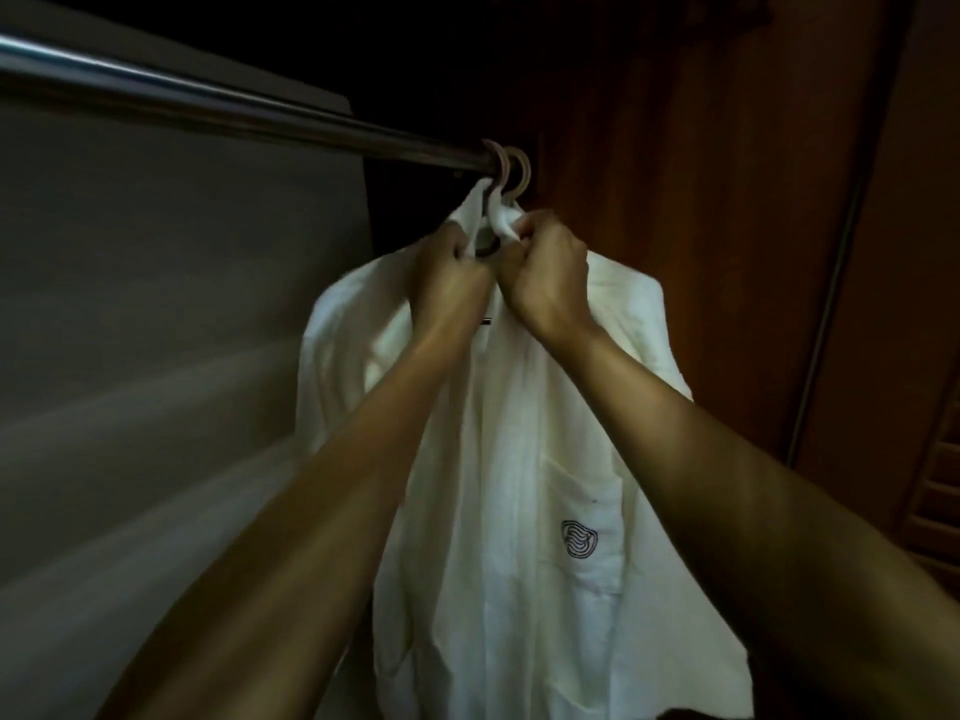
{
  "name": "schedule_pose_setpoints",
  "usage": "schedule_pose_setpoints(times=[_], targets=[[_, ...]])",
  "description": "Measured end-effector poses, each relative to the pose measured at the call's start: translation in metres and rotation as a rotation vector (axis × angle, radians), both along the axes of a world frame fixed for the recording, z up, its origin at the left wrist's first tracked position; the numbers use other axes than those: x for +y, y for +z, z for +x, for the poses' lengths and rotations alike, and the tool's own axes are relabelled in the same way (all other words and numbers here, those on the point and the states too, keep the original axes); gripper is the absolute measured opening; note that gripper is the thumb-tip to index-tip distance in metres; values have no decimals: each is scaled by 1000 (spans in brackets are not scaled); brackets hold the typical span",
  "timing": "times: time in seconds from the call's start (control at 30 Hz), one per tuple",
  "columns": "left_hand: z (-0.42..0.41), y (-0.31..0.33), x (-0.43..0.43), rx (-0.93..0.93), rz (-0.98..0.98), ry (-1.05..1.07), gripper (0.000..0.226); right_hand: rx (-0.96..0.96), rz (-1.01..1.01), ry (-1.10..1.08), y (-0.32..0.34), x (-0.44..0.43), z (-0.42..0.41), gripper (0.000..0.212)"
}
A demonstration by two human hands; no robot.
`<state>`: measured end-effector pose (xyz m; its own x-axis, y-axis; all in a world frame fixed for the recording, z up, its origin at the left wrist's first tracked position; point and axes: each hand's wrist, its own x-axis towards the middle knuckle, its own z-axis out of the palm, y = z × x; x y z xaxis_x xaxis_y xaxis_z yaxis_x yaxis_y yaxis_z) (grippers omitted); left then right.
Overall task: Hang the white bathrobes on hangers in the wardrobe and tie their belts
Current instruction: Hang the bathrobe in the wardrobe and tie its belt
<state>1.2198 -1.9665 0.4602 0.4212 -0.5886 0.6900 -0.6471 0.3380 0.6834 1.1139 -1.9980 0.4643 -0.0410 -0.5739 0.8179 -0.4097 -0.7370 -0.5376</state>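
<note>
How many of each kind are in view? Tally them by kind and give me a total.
Hands: 2, the left hand and the right hand, fingers curled on the collar
Hanger hooks: 2, the pink hook and the beige hook
Rail: 1
White bathrobe: 1 clearly seen; overlapping fabric may hide another
Total: 6

One wide-angle head view looks forward and slightly up into the wardrobe, close to the rail (249, 109) at upper left.
</note>
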Motion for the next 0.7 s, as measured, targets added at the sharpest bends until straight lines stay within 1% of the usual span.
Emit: schedule_pose_setpoints(times=[0.07, 0.13, 0.17, 0.2, 0.27, 0.3, 0.33, 0.4, 0.43, 0.47, 0.53, 0.63, 0.67, 0.7], targets=[[4, -22, 4, -43, 60, 13, 17, 26, -31, 8, -13, -3, -4, 18], [15, -36, 8, -107, 116, 44, 11, 62, -54, 26, -27, -3, -14, 18], [25, -35, 13, -145, 109, 79, 7, 80, -79, -3, -30, -4, -23, 20], [41, -32, 12, -179, 79, 142, 8, 98, -118, -80, -31, -5, -35, 24], [81, -17, 4, -160, 26, 227, 24, 166, -154, -283, -26, -13, -64, 34], [103, -10, -2, -150, 64, 249, 32, 232, -123, -335, -20, -16, -78, 39], [121, -5, -5, -155, 140, 243, 36, 314, -80, -326, -12, -20, -91, 42], [132, 1, -5, -242, 274, 138, 24, 448, -33, -167, 1, -26, -103, 39], [131, 1, -1, -265, 271, 63, 21, 484, -54, -117, 5, -26, -104, 33], [128, 2, 3, -273, 239, 1, 23, 505, -89, -111, 10, -26, -106, 28], [127, 5, 5, -234, 216, -41, 27, 532, -127, -139, 19, -22, -107, 25], [109, 20, 8, -196, 248, -134, 38, 609, -11, -32, 31, -10, -91, 29], [99, 27, 9, -210, 251, -164, 38, 641, 19, -1, 36, -6, -79, 29], [87, 35, 10, -184, 242, -199, 37, 665, 16, 12, 41, -4, -67, 29]])
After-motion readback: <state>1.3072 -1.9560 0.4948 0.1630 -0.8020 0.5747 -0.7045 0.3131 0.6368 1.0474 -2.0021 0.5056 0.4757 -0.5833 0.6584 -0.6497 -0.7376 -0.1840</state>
